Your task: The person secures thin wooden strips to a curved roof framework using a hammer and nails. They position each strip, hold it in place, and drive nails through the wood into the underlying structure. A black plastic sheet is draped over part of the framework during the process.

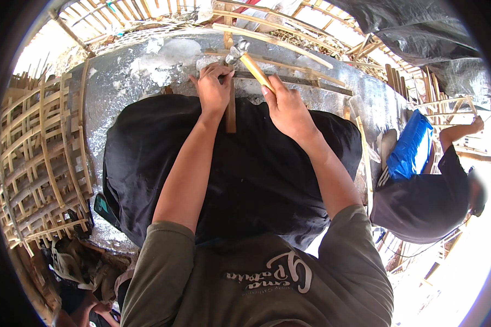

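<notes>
A hammer (pixel 255 72) with a light wooden handle is gripped in my right hand (pixel 289 109). Its metal head is up beside the fingers of my left hand (pixel 213 90). Those fingers are pinched together where an upright wooden strip (pixel 231 117) meets a dark crosswise strip (pixel 316 84); whatever they hold is too small to make out. A paler strip (pixel 289 68) runs crosswise just beyond. The upright strip's near end lies over the black cloth (pixel 256 163) across my lap.
Grey, patchy concrete (pixel 114 71) lies around the strips. A bamboo lattice panel (pixel 38 152) stands at left, with a dark phone-like object (pixel 102 206) near it. At right, a person in a dark shirt (pixel 425 210) sits near a blue plastic bundle (pixel 412 147). Another person's hands (pixel 87 310) show lower left.
</notes>
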